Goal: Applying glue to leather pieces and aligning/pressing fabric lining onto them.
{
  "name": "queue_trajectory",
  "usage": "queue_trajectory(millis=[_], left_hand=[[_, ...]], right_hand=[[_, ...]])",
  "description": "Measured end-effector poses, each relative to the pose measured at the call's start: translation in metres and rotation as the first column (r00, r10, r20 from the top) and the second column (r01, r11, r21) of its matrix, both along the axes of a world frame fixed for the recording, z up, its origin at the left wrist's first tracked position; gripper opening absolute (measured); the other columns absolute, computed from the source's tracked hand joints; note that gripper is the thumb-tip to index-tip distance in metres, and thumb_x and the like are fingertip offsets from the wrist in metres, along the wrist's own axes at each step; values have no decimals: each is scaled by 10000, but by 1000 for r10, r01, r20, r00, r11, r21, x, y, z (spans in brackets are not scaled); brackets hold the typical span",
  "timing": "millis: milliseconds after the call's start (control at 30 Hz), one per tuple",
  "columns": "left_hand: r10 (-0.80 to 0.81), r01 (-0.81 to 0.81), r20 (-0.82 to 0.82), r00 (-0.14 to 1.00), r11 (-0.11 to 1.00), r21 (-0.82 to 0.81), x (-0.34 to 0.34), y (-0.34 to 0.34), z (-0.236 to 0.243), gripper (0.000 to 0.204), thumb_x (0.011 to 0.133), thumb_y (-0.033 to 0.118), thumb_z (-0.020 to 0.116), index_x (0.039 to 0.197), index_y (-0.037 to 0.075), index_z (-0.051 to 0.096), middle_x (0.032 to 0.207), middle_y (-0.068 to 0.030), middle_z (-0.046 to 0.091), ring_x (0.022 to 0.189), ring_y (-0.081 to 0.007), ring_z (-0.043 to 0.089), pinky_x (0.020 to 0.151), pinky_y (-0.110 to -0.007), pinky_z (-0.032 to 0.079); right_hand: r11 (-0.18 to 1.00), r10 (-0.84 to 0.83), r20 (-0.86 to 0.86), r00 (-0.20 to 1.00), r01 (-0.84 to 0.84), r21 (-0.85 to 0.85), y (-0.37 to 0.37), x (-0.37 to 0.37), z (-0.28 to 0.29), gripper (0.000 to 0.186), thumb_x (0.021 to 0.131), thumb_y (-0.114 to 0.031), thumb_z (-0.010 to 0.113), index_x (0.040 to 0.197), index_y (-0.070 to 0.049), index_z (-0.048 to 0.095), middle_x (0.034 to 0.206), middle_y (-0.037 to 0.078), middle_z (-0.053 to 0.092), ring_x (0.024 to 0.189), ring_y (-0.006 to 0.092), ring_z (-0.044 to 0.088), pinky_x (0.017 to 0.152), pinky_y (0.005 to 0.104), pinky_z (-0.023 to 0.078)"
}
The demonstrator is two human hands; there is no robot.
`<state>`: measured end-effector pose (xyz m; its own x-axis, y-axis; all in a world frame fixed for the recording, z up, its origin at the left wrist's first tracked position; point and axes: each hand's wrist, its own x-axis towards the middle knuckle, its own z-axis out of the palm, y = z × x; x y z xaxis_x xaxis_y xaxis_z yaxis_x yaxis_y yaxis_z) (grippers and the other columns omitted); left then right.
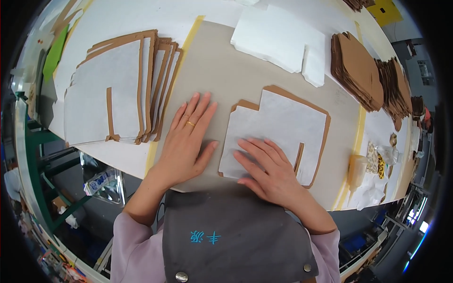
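Observation:
A white cut panel point(278, 113) lies on a slightly larger brown piece, whose edge point(324, 141) shows along the top and right side. A narrow slit in the white panel also lets brown show through. My right hand point(266, 167) rests on the panel's lower part, fingers spread. On the grey work surface point(212, 61), left of the panel, my left hand point(188, 134) lies flat with fingers apart and a ring on one finger. It holds nothing. Beyond it to the left is a fanned stack of similar white-faced, brown-edged pieces point(106, 94).
White cut sheets point(278, 35) lie at the far side. Stacks of brown pieces point(356, 68) stand at the far right. Near the right edge are a bottle with yellowish contents point(356, 172) and crumpled plastic point(388, 154). Yellow tape point(359, 137) borders the grey area.

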<state>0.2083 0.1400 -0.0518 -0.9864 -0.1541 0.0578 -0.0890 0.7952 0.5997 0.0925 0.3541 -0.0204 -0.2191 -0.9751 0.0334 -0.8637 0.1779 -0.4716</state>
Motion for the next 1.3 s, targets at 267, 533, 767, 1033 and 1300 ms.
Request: queue_trajectory(millis=[267,533,767,1033,1300], left_hand=[[67,-43,-150,986,987,158,1,0,-5,569,797,7,651,1350,67,526,1517,-159,397,1451,-372,290,1175,-502,236],[96,-68,-185,978,986,152,8,0,-5,292,756,-24,685,1029,77,662,1282,-109,565,1375,-390,398,1136,-499,310],[-5,30,-257,966,995,94,40,17,-4,157,693,69,766,809,124,676,929,-34,564,1092,-285,547,1087,-584,338],[-142,127,-214,966,988,-82,59,28,-2,231,627,71,795,833,97,692,946,-45,618,1056,-305,566,1087,-598,320],[-159,143,-231,960,986,-86,57,29,-3,251,664,51,768,900,72,685,984,-72,609,1064,-314,569,1091,-598,312]], right_hand=[[988,-51,12,999,52,-143,-17,18,-19,249,780,-190,734,971,-78,622,984,25,570,873,184,578,721,322,495],[987,-53,-98,994,37,-159,-24,30,-16,140,802,-155,679,891,-71,611,871,21,517,794,156,545,624,272,496],[1000,2,-272,962,-8,-20,-28,36,-4,150,731,-152,675,835,-69,607,814,14,507,719,132,555,530,254,470],[992,-47,-421,906,-6,-123,-41,46,-12,110,696,-151,650,688,-64,584,710,3,461,675,104,523,451,218,351],[996,-59,-417,907,28,-80,-38,50,-23,125,700,-165,651,696,-63,579,705,12,477,679,114,530,486,234,354]])
